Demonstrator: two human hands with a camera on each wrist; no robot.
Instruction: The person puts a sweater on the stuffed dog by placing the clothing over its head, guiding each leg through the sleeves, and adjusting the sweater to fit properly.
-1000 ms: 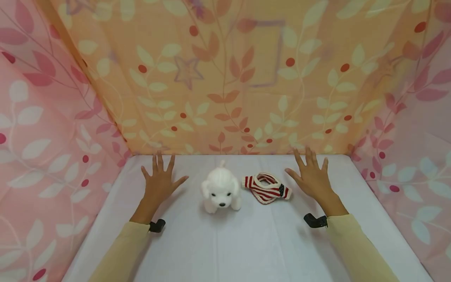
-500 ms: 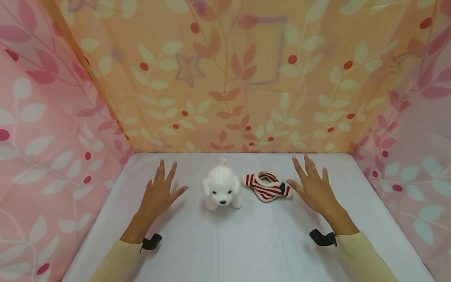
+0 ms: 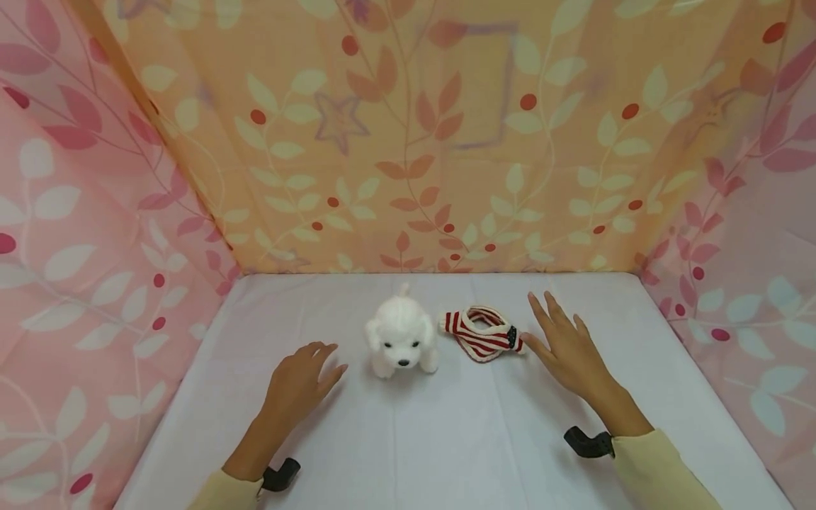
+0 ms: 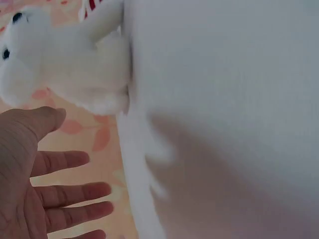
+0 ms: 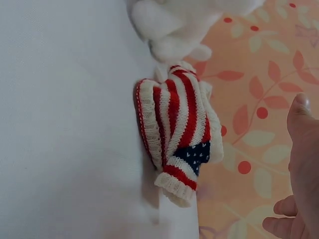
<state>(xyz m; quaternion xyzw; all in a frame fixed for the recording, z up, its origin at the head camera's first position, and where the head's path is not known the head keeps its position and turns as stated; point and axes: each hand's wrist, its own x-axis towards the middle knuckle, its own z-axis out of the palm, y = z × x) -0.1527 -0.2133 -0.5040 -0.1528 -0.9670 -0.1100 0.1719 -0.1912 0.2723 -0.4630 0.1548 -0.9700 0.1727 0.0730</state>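
Item 1: plush dog (image 3: 401, 343), white, fluffy, sitting upright on the desk (image 3: 446, 439). It sits between the two hands, just right of the left hand (image 3: 299, 382) and apart from it. Judged very light and soft; it should squash under a grip and not slip. Best taken round the body behind the head, or by both flanks.

Item 2: knit sweater (image 3: 482, 334), red-and-white striped with a dark dotted patch, toy-sized, lying crumpled flat. It lies just left of the right hand (image 3: 570, 347), whose thumb tip is near or touching the cuff end; contact cannot be told. Judged limp, light and stretchy, with good friction; a pinch at the ribbed hem or neck opening would serve.

Hands: left, fingers loosely bent, palm down over the desk, holding nothing. Right, fingers straight and together, tilted toward the sweater, holding nothing.

Surround: leaf-print curtain (image 3: 408, 142) behind and to both sides of the hands.
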